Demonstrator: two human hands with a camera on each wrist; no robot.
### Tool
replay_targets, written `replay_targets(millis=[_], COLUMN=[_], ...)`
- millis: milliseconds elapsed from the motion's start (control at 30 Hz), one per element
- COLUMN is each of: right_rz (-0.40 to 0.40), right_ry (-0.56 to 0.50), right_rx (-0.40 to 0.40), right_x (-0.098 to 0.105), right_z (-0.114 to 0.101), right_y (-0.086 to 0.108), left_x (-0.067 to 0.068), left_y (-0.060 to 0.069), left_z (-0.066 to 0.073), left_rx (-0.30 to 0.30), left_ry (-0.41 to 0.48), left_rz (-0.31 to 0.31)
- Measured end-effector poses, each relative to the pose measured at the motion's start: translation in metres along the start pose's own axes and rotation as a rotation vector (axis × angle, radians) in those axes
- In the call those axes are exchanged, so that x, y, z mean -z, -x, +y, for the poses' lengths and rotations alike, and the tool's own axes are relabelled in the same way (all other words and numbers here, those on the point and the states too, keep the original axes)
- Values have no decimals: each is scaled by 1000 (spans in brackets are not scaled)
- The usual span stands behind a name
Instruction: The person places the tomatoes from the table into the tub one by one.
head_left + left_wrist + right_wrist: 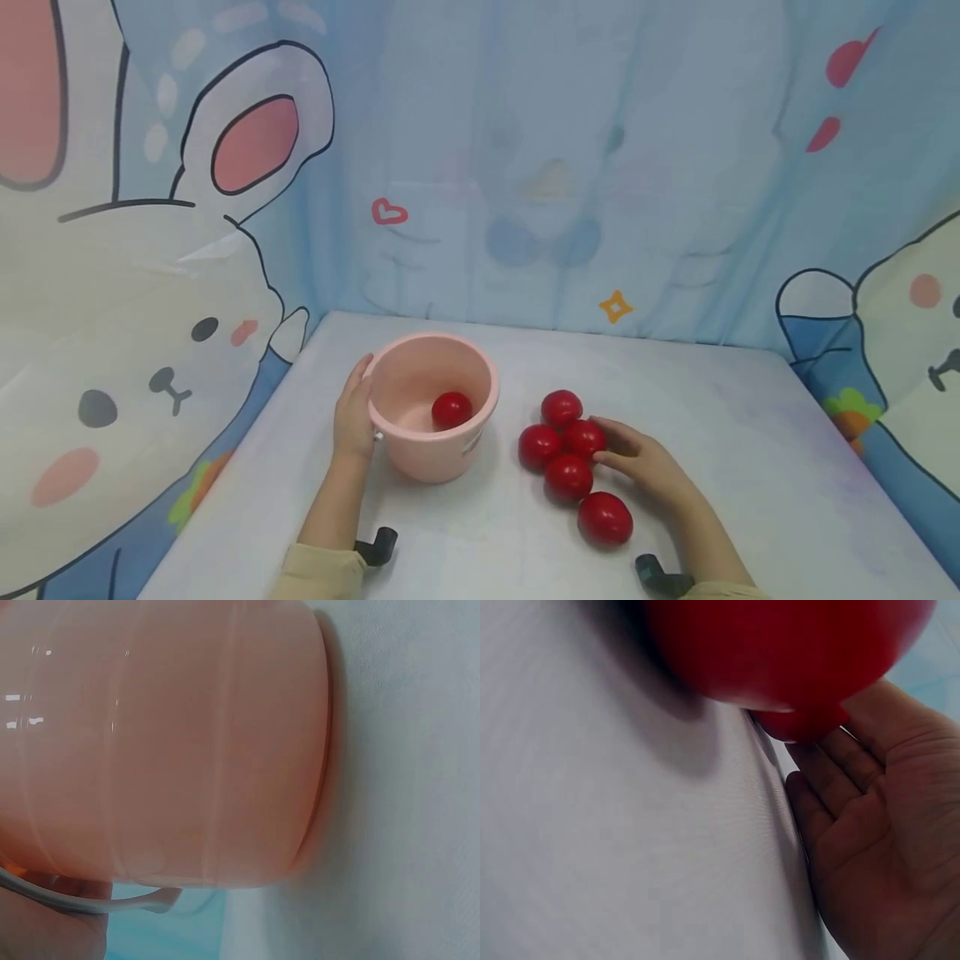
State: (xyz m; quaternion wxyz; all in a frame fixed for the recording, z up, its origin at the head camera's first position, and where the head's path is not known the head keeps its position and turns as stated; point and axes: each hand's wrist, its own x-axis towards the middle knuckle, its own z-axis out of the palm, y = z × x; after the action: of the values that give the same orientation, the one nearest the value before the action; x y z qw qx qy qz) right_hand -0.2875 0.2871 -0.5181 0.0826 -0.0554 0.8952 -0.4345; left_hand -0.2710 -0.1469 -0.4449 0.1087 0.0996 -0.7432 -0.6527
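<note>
A pink bucket [431, 458] stands upright on the table, with one red ball [452, 411] inside it. My left hand [353, 419] rests against the bucket's left side, fingers reaching up along the outside near the rim. In the left wrist view the bucket wall [172, 750] fills much of the frame, and part of the hand [52, 930] shows by the grey handle [90, 904]. Several smooth red balls lie clustered to the right of the bucket. My right hand [648, 467] reaches the rightmost upper ball [583, 438], thumb and fingers spread at its right side; the right wrist view shows the palm uncurled.
The nearest red ball [605, 519] lies at the front of the cluster, below the right hand. A white cloth covers the table [480, 550]. Behind it hangs a blue curtain [465, 150] with cartoon prints. Black wrist mounts [378, 546] stick out beside both forearms.
</note>
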Motion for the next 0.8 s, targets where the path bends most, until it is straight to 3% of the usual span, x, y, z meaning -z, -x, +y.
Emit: replay_targets(millis=[800], right_rz=[57], right_ry=[-42], right_rx=[-8], right_x=[-2], right_z=[0], right_y=[-1], left_x=[0], left_y=[1], left_z=[-4], left_rx=[-34], left_ry=[36], left_rz=[-8])
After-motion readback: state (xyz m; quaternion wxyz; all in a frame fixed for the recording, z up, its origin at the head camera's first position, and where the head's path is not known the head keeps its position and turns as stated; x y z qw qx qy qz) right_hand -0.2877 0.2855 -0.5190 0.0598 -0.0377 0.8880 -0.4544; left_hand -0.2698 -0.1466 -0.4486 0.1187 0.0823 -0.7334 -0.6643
